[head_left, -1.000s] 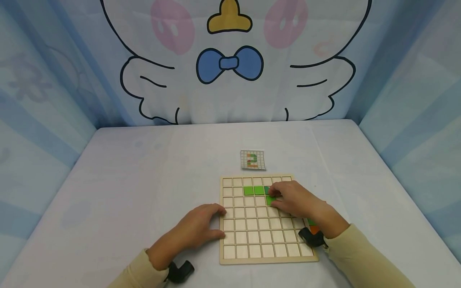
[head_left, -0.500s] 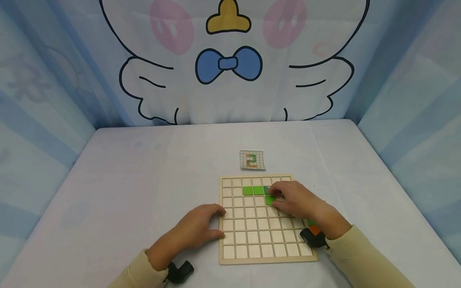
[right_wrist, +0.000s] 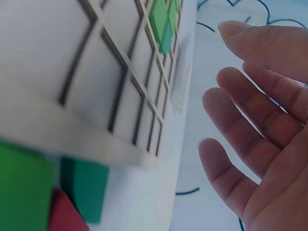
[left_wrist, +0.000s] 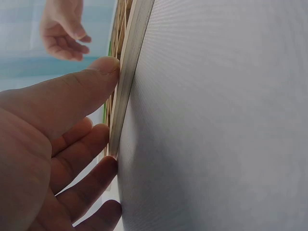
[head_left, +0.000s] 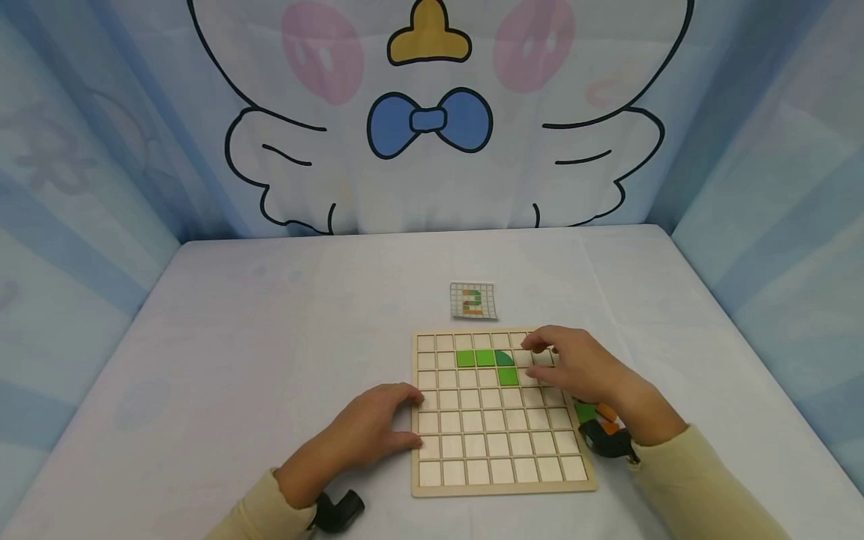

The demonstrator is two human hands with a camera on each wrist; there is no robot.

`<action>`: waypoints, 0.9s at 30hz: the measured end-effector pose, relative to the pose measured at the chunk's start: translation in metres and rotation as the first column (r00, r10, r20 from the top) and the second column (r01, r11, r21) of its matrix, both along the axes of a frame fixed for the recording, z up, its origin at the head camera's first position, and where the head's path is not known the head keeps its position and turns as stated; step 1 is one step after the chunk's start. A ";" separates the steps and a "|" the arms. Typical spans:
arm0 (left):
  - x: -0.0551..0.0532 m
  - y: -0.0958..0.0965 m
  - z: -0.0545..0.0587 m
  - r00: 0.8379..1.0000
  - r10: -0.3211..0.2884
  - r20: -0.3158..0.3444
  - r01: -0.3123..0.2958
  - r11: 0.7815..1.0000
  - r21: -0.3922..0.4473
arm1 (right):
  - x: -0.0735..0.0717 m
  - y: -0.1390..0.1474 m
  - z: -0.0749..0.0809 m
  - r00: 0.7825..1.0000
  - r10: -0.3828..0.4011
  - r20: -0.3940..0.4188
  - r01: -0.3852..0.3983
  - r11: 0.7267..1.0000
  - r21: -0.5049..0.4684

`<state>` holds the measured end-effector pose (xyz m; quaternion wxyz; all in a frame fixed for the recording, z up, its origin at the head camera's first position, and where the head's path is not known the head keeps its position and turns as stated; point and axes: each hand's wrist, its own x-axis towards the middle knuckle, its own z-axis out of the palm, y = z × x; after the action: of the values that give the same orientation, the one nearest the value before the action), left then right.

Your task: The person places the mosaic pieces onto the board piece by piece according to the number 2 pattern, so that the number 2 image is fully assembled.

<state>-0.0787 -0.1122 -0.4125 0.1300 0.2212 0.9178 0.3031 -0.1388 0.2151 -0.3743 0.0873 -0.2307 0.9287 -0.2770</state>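
Note:
A wooden grid board (head_left: 504,489) lies on the table, divided into small square cells. Near its top, two light green square tiles (head_left: 475,358) sit side by side, followed by a dark green quarter-round tile (head_left: 503,358). Directly below that one is another light green square tile (head_left: 508,376). My left hand (head_left: 367,424) rests at the board's left edge, thumb and fingertips touching the frame in the left wrist view. Over the board's upper right, my right hand (head_left: 580,364) hovers with fingers apart and nothing between them; the right wrist view shows its bare palm.
Beyond the board lies a small pattern card (head_left: 473,301) with a coloured figure on a grid. Loose pieces sit beside the board's right edge, including a green block (head_left: 584,412) and orange ones (head_left: 607,412), partly covered by the right forearm. Printed curtains surround the table.
My right hand has let go at the dark green quarter-round tile and drawn back to the right, uncovering it. My left hand has stayed at the board's edge.

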 end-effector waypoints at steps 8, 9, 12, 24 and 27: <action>-0.001 0.000 -0.002 1.000 -0.004 -0.006 0.004 1.000 -0.004 | 0.001 0.026 0.008 0.994 -0.078 -0.075 0.081 0.996 0.043; -0.001 0.000 -0.002 1.000 -0.008 -0.010 0.008 1.000 -0.005 | 0.001 0.029 0.008 0.993 -0.092 -0.072 0.096 0.994 0.054; -0.002 0.000 -0.002 1.000 -0.010 -0.014 0.010 1.000 -0.006 | 0.001 0.037 0.007 0.991 -0.127 -0.052 0.131 0.988 0.078; -0.001 0.000 0.000 1.000 0.003 0.003 -0.003 1.000 -0.013 | 0.009 0.066 -0.001 0.979 -0.206 0.015 0.203 0.973 0.112; -0.001 0.000 0.000 1.000 0.006 0.009 -0.006 1.000 -0.012 | 0.011 0.069 -0.004 0.975 -0.221 0.031 0.216 0.969 0.123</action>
<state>-0.0796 -0.1122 -0.4127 0.1346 0.2163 0.9196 0.2992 -0.1281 0.2844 -0.3783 0.0905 -0.1152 0.9611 -0.2342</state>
